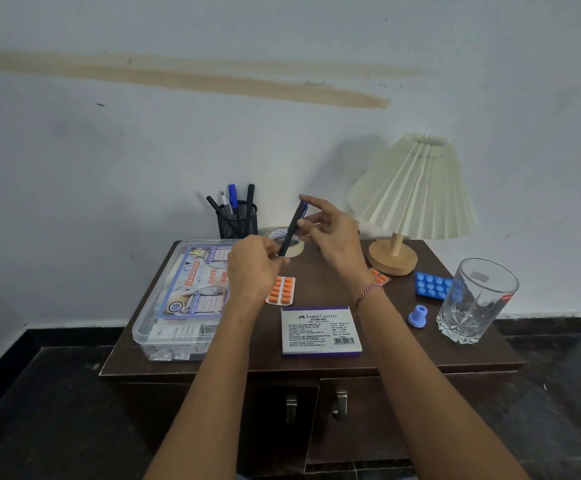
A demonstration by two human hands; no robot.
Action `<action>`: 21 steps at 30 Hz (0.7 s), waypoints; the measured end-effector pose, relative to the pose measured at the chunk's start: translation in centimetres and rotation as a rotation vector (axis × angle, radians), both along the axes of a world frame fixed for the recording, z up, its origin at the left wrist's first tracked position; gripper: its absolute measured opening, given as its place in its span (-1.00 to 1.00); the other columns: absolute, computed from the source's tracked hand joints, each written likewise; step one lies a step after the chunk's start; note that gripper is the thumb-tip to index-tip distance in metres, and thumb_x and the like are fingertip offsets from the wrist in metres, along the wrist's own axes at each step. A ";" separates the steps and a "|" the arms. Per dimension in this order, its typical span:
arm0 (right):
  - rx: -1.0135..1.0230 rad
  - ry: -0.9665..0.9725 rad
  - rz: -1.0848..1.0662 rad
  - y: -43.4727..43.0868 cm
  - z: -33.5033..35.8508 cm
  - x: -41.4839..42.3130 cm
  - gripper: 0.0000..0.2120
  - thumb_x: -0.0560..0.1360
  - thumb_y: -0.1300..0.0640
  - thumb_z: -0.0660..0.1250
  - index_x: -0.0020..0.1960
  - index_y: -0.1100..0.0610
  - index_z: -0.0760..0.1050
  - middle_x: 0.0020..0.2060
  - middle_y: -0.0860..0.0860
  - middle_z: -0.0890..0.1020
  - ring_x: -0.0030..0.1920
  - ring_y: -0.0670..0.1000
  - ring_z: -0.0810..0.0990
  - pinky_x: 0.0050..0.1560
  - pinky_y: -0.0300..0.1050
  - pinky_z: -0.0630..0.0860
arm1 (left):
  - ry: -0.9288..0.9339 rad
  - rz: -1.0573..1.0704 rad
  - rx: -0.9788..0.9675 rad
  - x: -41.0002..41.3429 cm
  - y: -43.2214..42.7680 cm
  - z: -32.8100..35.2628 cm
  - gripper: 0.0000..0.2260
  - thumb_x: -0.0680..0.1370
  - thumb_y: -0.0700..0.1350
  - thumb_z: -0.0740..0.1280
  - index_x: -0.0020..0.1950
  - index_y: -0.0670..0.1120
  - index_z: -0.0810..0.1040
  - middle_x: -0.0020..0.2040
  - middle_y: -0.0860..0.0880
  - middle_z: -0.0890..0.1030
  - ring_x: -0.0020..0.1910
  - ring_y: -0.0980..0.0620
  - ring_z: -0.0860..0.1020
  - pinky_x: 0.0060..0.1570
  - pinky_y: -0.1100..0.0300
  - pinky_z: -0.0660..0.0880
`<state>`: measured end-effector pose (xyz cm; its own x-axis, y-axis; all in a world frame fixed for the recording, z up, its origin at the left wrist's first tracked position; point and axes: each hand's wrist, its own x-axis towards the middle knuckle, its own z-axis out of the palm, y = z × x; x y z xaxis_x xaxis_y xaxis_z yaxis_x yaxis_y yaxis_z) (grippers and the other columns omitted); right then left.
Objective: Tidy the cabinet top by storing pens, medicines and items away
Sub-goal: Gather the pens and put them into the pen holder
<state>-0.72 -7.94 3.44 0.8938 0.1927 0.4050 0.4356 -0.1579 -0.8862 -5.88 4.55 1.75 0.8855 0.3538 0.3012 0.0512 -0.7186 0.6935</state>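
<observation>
— What's the cabinet top (pixel 316 271) made of?
— Dark wood, smooth, faintly glossy. Clear cut glass tumbler (pixel 474 301) near its right edge.
— And the lamp (pixel 410 199)?
— Pleated paper-like shade, pale wooden base. Black metal-mesh pen holder (pixel 238 221) at the back edge.

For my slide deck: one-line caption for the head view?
Both hands hold a black pen above a cluttered cabinet top.

Two bare forearms reached forward from the bottom of the view. The left hand (pixel 252 268) was curled, its grip closed around the lower end of a dark pen (pixel 292 230). The right hand (pixel 334 237), a braided thread at its wrist, pinched the pen's upper end between thumb and fingertips.
</observation>
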 end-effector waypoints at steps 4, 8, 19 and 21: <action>-0.086 0.015 0.140 -0.1 -0.2 -0.4 -0.37 0.49 0.30 0.35 0.46 -0.07 0.25 -0.15 0.14 0.66 -0.17 0.01 0.69 -0.03 -0.25 0.61 | -0.052 0.025 -0.006 0.0 0.5 0.2 -0.79 0.42 -0.11 0.48 0.01 -0.15 0.68 -0.11 -0.09 0.70 -0.19 0.02 0.59 -0.08 0.17 0.48; -0.306 -0.023 0.236 0.0 -0.5 -0.9 -0.07 0.39 0.30 0.44 0.49 -0.25 -0.01 -0.22 0.01 0.67 -0.24 -0.05 0.68 -0.02 -0.32 0.54 | -0.079 -0.011 0.036 0.0 0.8 0.4 -0.85 0.48 -0.14 0.42 0.01 -0.14 0.67 -0.12 -0.09 0.70 -0.17 0.01 0.60 -0.11 0.19 0.48; -0.371 -0.100 0.054 3.1 -1.6 -1.8 0.05 0.35 0.35 0.40 0.53 -0.10 -0.23 -0.36 0.18 0.60 -0.41 -0.01 0.56 -0.26 -0.36 0.49 | -0.079 0.009 0.009 0.1 0.8 0.5 -0.88 0.50 -0.15 0.39 -0.01 -0.14 0.67 -0.13 -0.08 0.69 -0.24 0.08 0.53 -0.16 0.23 0.45; -0.356 -0.090 0.039 3.4 -1.8 -1.9 0.02 0.36 0.37 0.37 0.52 -0.11 -0.21 -0.42 0.09 0.56 -0.50 -0.12 0.49 -0.38 -0.49 0.41 | -0.086 0.033 0.025 0.1 0.8 0.4 -0.88 0.52 -0.16 0.37 0.00 -0.15 0.66 -0.11 -0.08 0.68 -0.23 0.08 0.51 -0.15 0.23 0.44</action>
<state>-2.60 -4.52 1.64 0.8469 0.3690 0.3830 0.5210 -0.4310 -0.7368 -5.75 5.31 2.19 0.8440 0.3742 0.3844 0.0168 -0.7346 0.6783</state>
